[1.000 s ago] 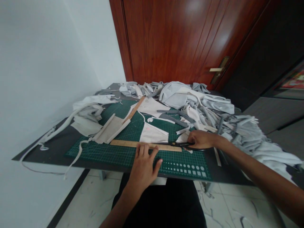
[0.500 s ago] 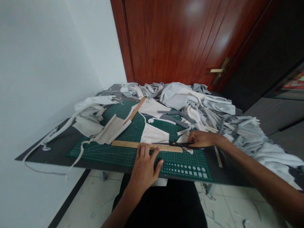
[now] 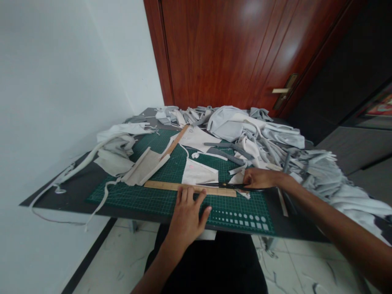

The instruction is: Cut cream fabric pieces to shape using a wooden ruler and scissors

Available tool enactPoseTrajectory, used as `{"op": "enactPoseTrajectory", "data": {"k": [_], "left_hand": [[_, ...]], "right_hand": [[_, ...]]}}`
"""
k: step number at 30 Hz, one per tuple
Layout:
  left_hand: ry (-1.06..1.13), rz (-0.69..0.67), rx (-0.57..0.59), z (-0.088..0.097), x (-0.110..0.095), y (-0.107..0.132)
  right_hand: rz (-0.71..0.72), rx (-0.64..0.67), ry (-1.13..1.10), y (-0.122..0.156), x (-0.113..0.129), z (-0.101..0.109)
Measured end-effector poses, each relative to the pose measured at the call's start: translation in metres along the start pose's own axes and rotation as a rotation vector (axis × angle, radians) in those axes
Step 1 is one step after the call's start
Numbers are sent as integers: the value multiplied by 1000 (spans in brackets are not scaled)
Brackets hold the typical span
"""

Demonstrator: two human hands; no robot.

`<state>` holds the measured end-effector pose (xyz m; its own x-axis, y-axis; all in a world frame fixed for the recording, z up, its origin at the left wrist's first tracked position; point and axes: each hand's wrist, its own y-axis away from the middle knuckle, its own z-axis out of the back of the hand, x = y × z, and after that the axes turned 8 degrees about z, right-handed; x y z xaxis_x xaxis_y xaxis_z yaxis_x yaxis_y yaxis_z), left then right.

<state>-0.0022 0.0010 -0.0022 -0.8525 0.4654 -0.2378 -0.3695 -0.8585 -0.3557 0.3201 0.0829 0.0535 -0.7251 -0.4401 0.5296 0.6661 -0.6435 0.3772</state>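
Observation:
My left hand [image 3: 187, 214] lies with fingers stretched out and thumb apart, fingertips pressing on a wooden ruler [image 3: 162, 185]. The ruler lies flat across a green cutting mat [image 3: 134, 200]. Closed around black-handled scissors [image 3: 225, 185], my right hand [image 3: 260, 179] rests low at the ruler's right end. Their blades point left along the ruler's far edge; how far they are parted I cannot tell. Just beyond them is a white fabric piece [image 3: 199, 173] with a small pink mark. A small scrap [image 3: 244, 194] sits by the ruler's right tip.
A second wooden ruler [image 3: 176, 142] slants across pale fabric farther back. Grey and white cloth heaps [image 3: 318, 171] cover the right and far side of the dark table [image 3: 61, 196]. More cloth [image 3: 114, 153] and a trailing cord lie left. A wooden door [image 3: 214, 53] stands behind.
Both hands, the ruler and the scissors hold almost the same places. The whole view has shifted very slightly.

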Motion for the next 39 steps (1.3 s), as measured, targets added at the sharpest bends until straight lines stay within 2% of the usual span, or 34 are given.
{"op": "enactPoseTrajectory", "data": {"k": [11,16,26,30,33,39], "left_hand": [[9,1,-14,0,0,0],[8,5,-9,0,0,0],[-14,-8,-29,-2,1,1],[0,-9,-30,-3,1,0],[-5,-10,-23,-3,1,0],[-3,2,-7,-1,1,1]], "right_hand": [[-22,-33,-28,0,0,-2],[-23,-9,-53,0,-3,-1],[-84,9,89,0,14,0],[-119,-49,239,-1,20,-6],[-73,-119,353,-2,24,-12],[0,-178,350,4,27,-16]]}}
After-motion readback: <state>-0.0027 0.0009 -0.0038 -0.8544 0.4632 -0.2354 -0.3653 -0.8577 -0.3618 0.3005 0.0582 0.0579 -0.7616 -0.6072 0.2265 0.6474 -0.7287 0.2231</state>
